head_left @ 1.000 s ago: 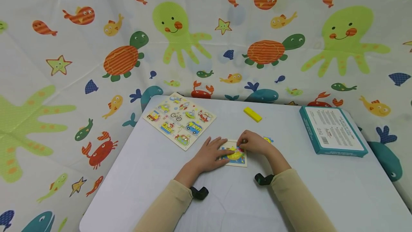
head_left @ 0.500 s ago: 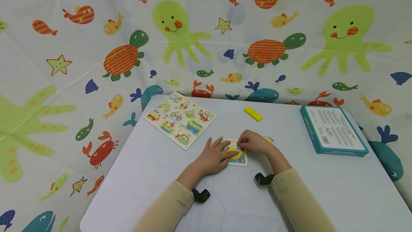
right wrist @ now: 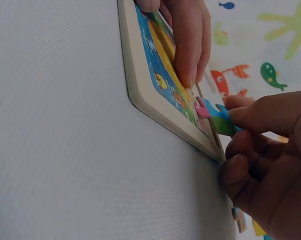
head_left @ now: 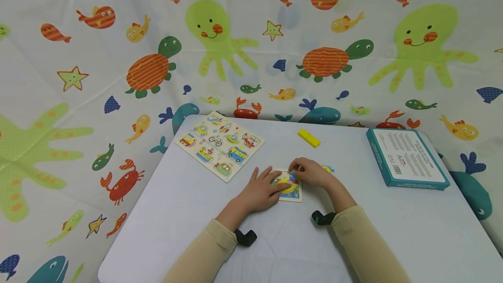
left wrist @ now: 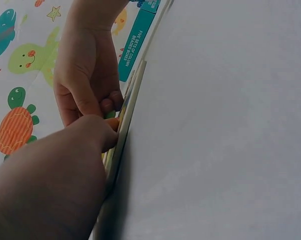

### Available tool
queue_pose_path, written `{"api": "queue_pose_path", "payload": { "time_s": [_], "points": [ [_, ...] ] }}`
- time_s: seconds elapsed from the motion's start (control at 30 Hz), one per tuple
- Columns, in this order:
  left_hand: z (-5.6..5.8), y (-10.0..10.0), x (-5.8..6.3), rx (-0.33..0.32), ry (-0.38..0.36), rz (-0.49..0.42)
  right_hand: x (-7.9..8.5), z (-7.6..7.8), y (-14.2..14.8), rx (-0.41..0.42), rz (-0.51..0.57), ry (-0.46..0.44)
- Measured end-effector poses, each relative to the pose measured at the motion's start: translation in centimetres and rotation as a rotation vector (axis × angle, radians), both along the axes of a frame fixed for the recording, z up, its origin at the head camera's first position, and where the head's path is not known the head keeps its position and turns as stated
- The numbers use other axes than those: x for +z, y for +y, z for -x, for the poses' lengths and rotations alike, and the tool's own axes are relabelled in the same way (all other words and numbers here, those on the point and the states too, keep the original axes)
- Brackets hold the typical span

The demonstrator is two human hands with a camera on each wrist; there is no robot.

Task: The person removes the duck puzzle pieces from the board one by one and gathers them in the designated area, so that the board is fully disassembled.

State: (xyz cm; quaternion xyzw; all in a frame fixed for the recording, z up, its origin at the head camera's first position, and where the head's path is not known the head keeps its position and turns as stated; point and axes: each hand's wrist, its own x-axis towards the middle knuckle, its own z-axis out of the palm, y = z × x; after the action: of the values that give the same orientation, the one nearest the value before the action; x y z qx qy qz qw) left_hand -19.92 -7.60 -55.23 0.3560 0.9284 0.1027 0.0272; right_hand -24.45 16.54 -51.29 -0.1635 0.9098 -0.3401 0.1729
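Head and wrist cameras: two hands at a small puzzle board (head_left: pixel 300 193)

Head view: the board lies on a white table (head_left: pixel 177 222), the person's left hand (head_left: pixel 257 192) spread across its left part with fingers extended, gripping nothing. The right hand (head_left: pixel 310 173) is at the board's far right corner, its fingertips drawn together. A small loose piece (head_left: pixel 328 169) lies just beyond the right wrist, a yellow bar (head_left: pixel 308 138) farther back, a larger vehicle board (head_left: pixel 219 150) to the left and a teal box (head_left: pixel 410 157) to the right.

Left wrist view: the board shows almost edge-on, both hands at it.

Right wrist view: the right hand pinches a blue, green and pink puzzle piece (right wrist: pixel 220 120), tilted at the board's edge, while left-hand fingertips touch the picture
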Motion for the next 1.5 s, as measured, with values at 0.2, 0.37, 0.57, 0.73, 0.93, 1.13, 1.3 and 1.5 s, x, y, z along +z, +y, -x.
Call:
{"api": "queue_pose_path", "payload": {
  "time_s": [0.2,0.37,0.57,0.73,0.93,1.13,1.3,1.5],
  "points": [
    [0.1,0.1,-0.2,0.001,-0.007,0.000,-0.1,0.0,0.1,0.002,0.005,0.014],
    [0.0,0.1,-0.2,0.001,-0.013,-0.006,-0.2,-0.1,0.1,-0.021,0.035,0.003],
    [0.0,0.0,0.0,0.004,-0.010,-0.004,-0.1,-0.1,0.3,-0.042,0.040,-0.013],
    [0.0,-0.1,0.0,-0.001,-0.012,-0.001,0.5,0.1,1.5,-0.069,0.054,-0.036],
    [0.1,-0.2,-0.3,-0.004,-0.028,-0.029,1.7,0.3,4.3,-0.139,0.089,-0.068],
    [0.1,-0.3,-0.3,0.004,-0.034,-0.058,2.5,0.0,8.5,-0.199,0.111,-0.073],
    [0.1,-0.3,-0.1,0.055,-0.035,-0.101,2.3,-0.4,12.0,-0.227,0.107,-0.068],
    [0.1,-0.2,-0.1,0.091,-0.010,-0.059,1.4,-0.5,14.8,-0.256,0.078,-0.096]
  ]
}}
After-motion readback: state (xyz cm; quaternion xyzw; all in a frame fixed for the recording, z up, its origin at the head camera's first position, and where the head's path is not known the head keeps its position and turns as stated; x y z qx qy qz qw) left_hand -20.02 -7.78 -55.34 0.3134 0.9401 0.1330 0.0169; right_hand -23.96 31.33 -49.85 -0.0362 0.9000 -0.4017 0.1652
